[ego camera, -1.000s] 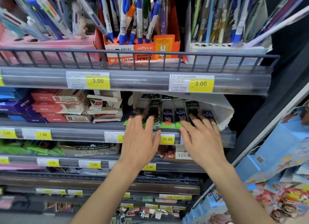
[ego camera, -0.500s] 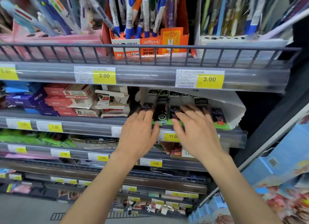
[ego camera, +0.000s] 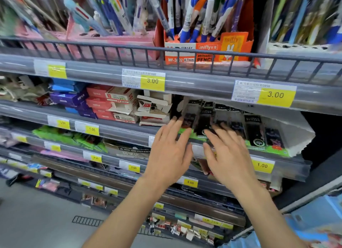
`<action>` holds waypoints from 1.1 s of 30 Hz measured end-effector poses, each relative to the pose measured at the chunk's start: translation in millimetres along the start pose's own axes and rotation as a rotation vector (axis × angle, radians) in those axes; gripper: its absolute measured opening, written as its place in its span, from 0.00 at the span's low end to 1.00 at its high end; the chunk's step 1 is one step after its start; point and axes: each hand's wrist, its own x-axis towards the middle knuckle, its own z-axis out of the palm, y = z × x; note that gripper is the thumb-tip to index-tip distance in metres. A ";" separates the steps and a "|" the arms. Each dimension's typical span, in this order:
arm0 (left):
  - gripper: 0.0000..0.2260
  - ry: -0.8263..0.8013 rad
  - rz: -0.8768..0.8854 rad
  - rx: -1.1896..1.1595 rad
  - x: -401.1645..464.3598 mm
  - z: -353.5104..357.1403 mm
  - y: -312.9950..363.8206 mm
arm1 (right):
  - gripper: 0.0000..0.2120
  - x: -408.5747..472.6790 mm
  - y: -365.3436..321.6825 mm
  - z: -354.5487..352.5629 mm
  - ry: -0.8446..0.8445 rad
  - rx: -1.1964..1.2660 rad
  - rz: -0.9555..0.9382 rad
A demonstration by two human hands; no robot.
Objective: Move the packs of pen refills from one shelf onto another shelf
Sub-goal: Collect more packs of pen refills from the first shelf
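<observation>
Several clear packs of pen refills (ego camera: pixel 256 133) with black labels and green bottoms stand in a row in a white cardboard tray (ego camera: pixel 299 138) on the second shelf (ego camera: pixel 118 130). My left hand (ego camera: pixel 169 151) reaches to the left end of the row, fingers spread, fingertips touching the leftmost packs. Beside it, my right hand (ego camera: pixel 228 155) has its fingers apart over the middle packs. Neither hand visibly grips a pack. The hands hide the packs' lower parts.
Red, white and blue small boxes (ego camera: pixel 111 103) fill the same shelf to the left. Above, a wire rail (ego camera: pixel 129 50) fronts an orange pencil box (ego camera: pixel 207 51) and pens. Lower shelves (ego camera: pixel 114 162) carry price tags and green packets (ego camera: pixel 64 136). A blue display (ego camera: pixel 314 225) stands at right.
The camera has swung left and dipped, so the shelves sit further right in view. Both hands stay at the refill packs, and the frame is blurred by motion.
</observation>
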 end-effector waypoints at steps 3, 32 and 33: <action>0.14 0.121 -0.026 -0.041 -42.6 -7.9 -27.6 | 0.16 -14.8 -18.7 11.7 0.136 0.146 -0.009; 0.31 -0.569 -0.454 0.200 -182.3 -53.1 -463.1 | 0.22 99.9 -398.0 298.6 -0.261 -0.163 0.016; 0.31 -0.573 -0.427 0.189 -179.1 -48.5 -471.1 | 0.19 100.6 -399.2 301.6 -0.242 -0.178 0.024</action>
